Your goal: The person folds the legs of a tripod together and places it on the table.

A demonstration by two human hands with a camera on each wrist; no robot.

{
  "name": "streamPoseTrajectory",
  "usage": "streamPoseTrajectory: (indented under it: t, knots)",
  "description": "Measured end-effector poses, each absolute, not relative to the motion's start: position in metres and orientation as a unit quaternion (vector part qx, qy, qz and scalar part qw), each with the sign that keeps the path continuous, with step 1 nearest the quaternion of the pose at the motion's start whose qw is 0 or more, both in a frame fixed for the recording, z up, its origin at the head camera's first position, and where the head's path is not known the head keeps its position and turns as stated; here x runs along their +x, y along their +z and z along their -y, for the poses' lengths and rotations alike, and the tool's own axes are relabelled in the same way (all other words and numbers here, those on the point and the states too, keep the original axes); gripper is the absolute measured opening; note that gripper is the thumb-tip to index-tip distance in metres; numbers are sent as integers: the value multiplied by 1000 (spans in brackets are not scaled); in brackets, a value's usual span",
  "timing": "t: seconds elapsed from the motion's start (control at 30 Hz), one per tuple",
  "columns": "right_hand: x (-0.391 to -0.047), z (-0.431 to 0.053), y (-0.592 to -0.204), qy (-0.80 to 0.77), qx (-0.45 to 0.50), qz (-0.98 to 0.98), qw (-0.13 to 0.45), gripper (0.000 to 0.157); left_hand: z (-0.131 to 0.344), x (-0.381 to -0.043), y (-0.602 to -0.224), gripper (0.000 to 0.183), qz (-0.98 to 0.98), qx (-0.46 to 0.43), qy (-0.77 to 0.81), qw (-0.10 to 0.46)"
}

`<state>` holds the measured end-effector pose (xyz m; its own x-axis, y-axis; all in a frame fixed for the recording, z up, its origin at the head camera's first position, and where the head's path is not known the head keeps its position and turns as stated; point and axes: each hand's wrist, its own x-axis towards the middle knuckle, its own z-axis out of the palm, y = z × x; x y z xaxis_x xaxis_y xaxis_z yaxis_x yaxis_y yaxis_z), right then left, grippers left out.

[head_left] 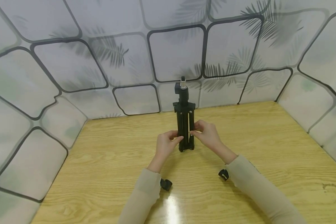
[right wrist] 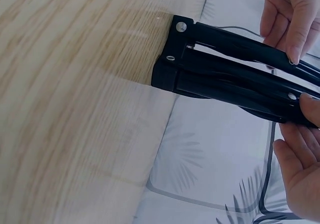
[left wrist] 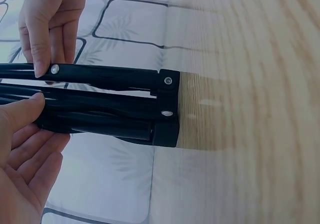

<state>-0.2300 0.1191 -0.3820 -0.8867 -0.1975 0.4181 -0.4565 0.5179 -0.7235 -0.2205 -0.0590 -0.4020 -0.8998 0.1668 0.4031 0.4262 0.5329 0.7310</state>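
A black folded light stand (head_left: 184, 124) is upright over the wooden table, its legs together and a silver spigot at the top. My left hand (head_left: 165, 144) pinches the leg on the left, thumb in front and fingers behind. On the opposite side, my right hand (head_left: 208, 135) pinches another leg the same way. The left wrist view shows the stand's lower end (left wrist: 167, 109) against its dark reflection on the tabletop. Rivets and a narrow gap between the legs (right wrist: 230, 59) appear in the right wrist view.
The wooden table (head_left: 106, 165) reaches back to a patterned cloth wall (head_left: 176, 56), with further cloth panels at left and right. Small black pieces, one by the left sleeve (head_left: 165, 184) and one by the right sleeve (head_left: 224, 174), sit near the wrists.
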Motion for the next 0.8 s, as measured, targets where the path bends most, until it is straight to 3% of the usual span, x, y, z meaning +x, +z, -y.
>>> streamPoseTrajectory:
  t: [0.47, 0.8]
  knots:
    - [-224, -121, -382, 427, 197, 871, 142, 22, 60, -225, -404, 23, 857, -179, -465, 131]
    - [-230, -130, -391, 404, 222, 885, 65, 35, 60, -224, -403, 25, 861, -168, -465, 123]
